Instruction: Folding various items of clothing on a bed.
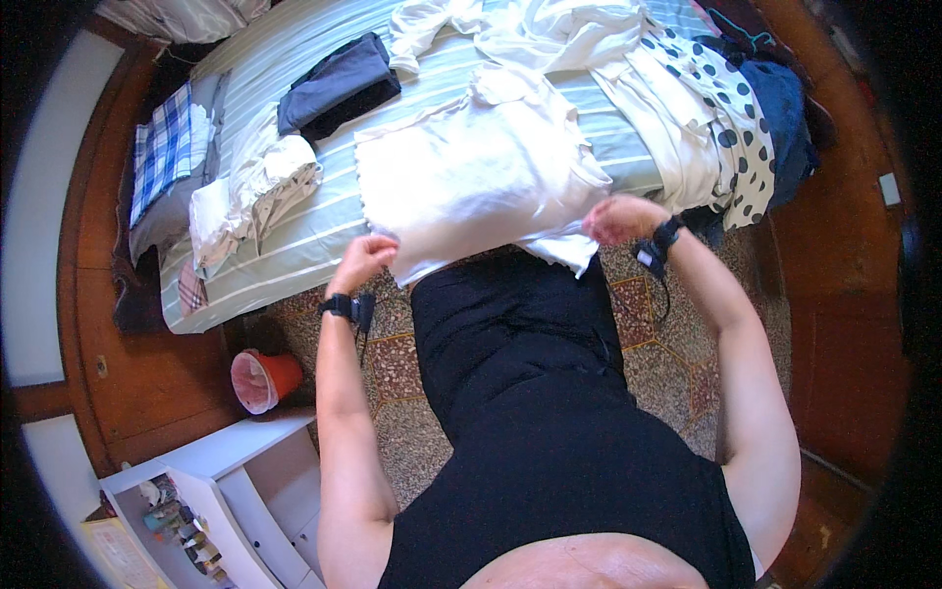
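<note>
A white garment (471, 177) with a scalloped left edge lies spread at the near side of the bed, and its lower part hangs over the mattress edge. At its lower left edge is my left hand (364, 259), fingers curled against the cloth. My right hand (625, 219) is bent inward at the garment's right side, by a loose white flap (563, 249) that hangs down. Whether either hand pinches the fabric is not clear. Both wrists wear black straps with small devices.
On the striped bed sheet (243, 166) are folded dark clothes (338, 88), bundled white clothes (268, 166), a blue plaid cloth (163, 140) and a dotted garment (736, 140). A red bin (276, 375) stands on the floor at left, near a white cabinet (235, 449).
</note>
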Available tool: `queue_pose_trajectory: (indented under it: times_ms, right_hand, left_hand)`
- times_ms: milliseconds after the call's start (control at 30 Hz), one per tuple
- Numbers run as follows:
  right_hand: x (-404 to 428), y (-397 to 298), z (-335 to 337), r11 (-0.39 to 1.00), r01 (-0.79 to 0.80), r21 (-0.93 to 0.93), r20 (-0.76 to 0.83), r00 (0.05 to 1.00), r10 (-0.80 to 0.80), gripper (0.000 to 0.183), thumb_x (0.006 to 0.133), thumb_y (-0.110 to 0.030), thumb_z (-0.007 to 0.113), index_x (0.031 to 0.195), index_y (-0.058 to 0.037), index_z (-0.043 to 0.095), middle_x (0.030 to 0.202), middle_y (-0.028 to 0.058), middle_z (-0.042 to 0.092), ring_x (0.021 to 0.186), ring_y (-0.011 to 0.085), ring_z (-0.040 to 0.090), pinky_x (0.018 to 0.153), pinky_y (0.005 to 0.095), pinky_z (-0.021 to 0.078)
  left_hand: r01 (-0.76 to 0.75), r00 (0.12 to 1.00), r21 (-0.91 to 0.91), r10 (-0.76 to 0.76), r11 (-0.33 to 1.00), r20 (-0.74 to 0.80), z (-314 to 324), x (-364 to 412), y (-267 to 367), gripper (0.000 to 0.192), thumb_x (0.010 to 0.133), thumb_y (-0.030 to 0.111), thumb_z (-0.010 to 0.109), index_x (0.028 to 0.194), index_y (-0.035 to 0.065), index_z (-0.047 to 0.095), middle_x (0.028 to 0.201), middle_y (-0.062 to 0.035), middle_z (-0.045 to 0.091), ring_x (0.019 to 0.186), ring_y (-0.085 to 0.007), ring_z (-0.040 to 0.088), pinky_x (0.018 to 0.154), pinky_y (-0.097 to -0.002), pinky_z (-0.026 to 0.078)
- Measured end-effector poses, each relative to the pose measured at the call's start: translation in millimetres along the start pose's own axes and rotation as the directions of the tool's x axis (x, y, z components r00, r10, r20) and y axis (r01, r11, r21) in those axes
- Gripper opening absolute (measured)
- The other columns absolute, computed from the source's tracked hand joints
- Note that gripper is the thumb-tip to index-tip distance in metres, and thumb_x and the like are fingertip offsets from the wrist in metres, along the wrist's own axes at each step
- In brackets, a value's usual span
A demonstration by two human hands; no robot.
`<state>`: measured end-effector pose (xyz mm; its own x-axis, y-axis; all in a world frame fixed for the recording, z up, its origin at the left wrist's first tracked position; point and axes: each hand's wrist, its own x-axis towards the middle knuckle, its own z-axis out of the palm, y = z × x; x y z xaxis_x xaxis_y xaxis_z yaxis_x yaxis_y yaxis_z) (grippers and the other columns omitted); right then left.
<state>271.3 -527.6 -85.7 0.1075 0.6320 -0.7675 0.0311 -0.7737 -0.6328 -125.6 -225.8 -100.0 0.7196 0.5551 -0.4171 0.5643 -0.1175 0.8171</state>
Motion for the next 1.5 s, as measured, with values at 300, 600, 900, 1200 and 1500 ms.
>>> queue_pose_trajectory:
  times_ms: [300,600,900,1200,1500]
  right_hand:
    - [84.3,-114.6,-81.1,0.862,0.451,0.233,-0.518,0.808,-0.282,0.016,0.088,-0.021,0.057,0.092,-0.0075,0.065,0.078,-0.0024,0.06,0.062,0.006,0.051,0.055,0.0225,0.0417]
    - [190.9,-148.7,-104.3,0.899,0.385,-0.209,-0.698,0.585,-0.413,0.027,0.083,-0.024,0.062,0.099,-0.0017,0.062,0.083,0.0052,0.064,0.072,0.0165,0.059,0.064,0.03,0.0463]
    - [221.9,-158.5,-107.1,0.807,0.07,-0.586,-0.65,0.555,-0.52,0.022,0.071,-0.023,0.063,0.084,-0.006,0.067,0.086,0.0181,0.065,0.084,0.0328,0.063,0.074,0.0399,0.0486]
    - [223.5,-162.7,-135.9,0.92,0.286,-0.269,-0.827,0.421,-0.373,0.023,0.069,-0.025,0.064,0.077,-0.0034,0.065,0.073,0.0132,0.065,0.07,0.0245,0.062,0.069,0.0348,0.0484]
    - [222.4,-180.6,-129.8,0.85,0.45,0.273,-0.725,0.677,-0.125,0.009,0.078,-0.007,0.056,0.08,-0.0003,0.05,0.069,0.0138,0.063,0.052,0.0174,0.061,0.041,0.0264,0.0475]
  left_hand:
    - [-0.022,0.942,0.041,0.034,0.999,-0.333,-93.5,107.3,65.9,0.017,0.087,0.022,0.06,0.089,0.0062,0.067,0.077,-0.0012,0.065,0.066,-0.0078,0.059,0.055,-0.0229,0.046]
    - [0.175,0.834,0.244,-0.012,0.954,-0.552,-87.9,222.3,26.8,0.032,0.074,0.026,0.07,0.093,0.0014,0.065,0.088,-0.0137,0.068,0.075,-0.0259,0.065,0.071,-0.0356,0.051]
    - [0.105,0.814,0.459,0.189,0.882,-0.549,-81.0,233.0,36.3,0.014,0.068,0.015,0.071,0.073,0.0045,0.064,0.078,-0.0165,0.064,0.078,-0.0323,0.061,0.073,-0.0396,0.048]
    - [0.075,0.877,0.675,0.274,0.734,-0.395,-88.2,227.9,38.8,0.008,0.074,0.008,0.066,0.08,0.0065,0.061,0.089,-0.0178,0.056,0.091,-0.0348,0.054,0.077,-0.0422,0.045]
    - [0.012,0.767,0.659,0.417,0.752,-0.488,-119.2,249.6,52.7,0.009,0.082,0.011,0.057,0.084,0.0039,0.052,0.082,-0.0208,0.056,0.081,-0.0393,0.055,0.07,-0.0459,0.045]
